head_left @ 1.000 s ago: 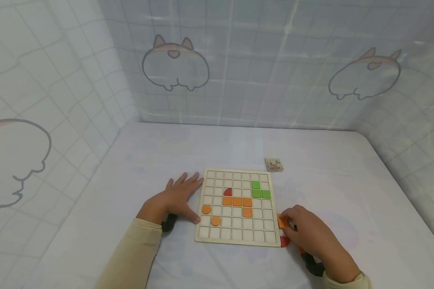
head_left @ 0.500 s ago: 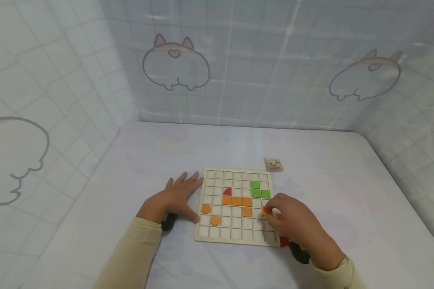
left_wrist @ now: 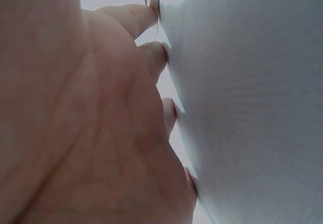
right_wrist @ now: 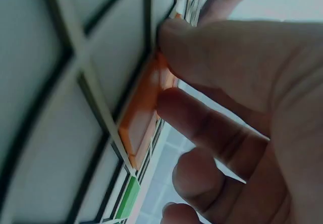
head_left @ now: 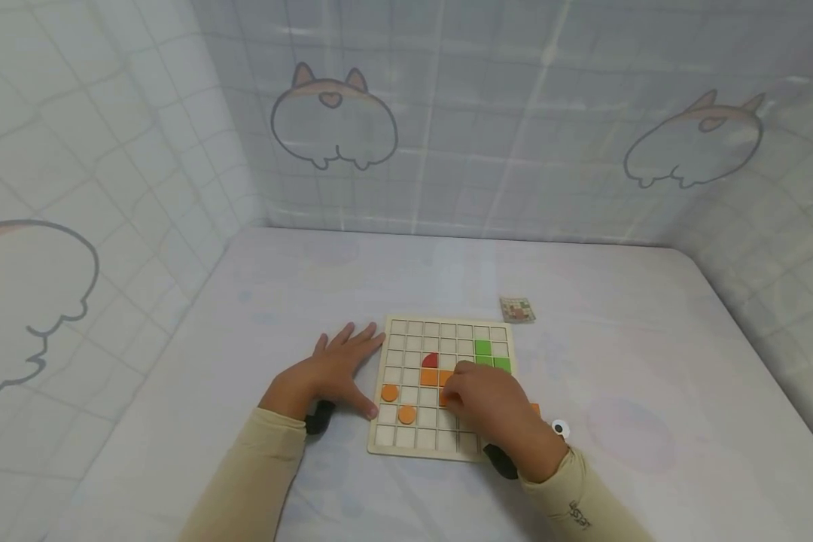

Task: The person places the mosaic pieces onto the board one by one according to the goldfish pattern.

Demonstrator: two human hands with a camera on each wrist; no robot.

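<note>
A cream grid board (head_left: 413, 454) lies on the table. My left hand (head_left: 335, 376) rests flat with fingers spread, index fingertip and thumb at the board's left edge; in the left wrist view its fingertips (left_wrist: 154, 57) touch the white surface. My right hand (head_left: 494, 399) is over the board, pinching an orange square tile (head_left: 443, 397) between thumb and index finger, just below the row of orange squares (head_left: 430, 377). In the right wrist view an orange tile (right_wrist: 139, 110) sits in the grid beside these fingertips. The right hand hides part of the board.
On the board are a red quarter-circle (head_left: 430, 360), two orange discs (head_left: 407, 415) and green squares (head_left: 482, 348). A small patterned card (head_left: 518, 309) lies beyond the board. Right of it are an orange piece (head_left: 534, 408) and a white disc with a black dot (head_left: 559, 429).
My right hand has taken an orange square from beside the board's right edge and moved left over the board with it. The left hand has stayed put.
</note>
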